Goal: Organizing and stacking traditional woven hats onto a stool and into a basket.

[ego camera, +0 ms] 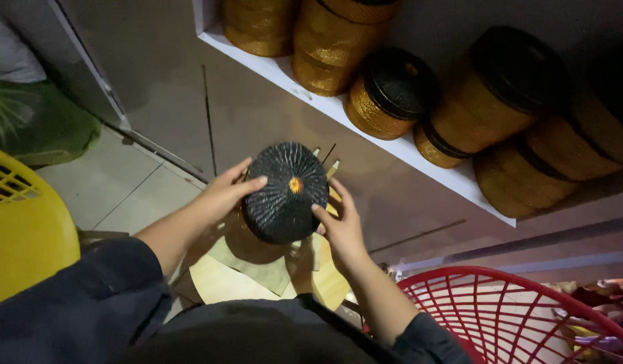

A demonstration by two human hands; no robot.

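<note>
I hold a round black pleated lid (284, 192) with a small orange centre, lifted above a little wooden stool top (220, 283). My left hand (227, 192) grips its left edge with the fingers laid over the rim. My right hand (338, 222) holds the right edge, fingertips on the lid's face. Under the lid I can make out a gold-sided round body, mostly hidden. A greenish paper sheet (257, 269) lies on the stool beneath. A few thin stick tips (333, 166) poke out behind the lid.
A white shelf (365, 128) at upper right carries several gold round boxes with black lids (392, 91). A yellow plastic basket (24, 229) stands at left, a red one (520, 317) at lower right. A green bag (38, 121) lies on the tiled floor.
</note>
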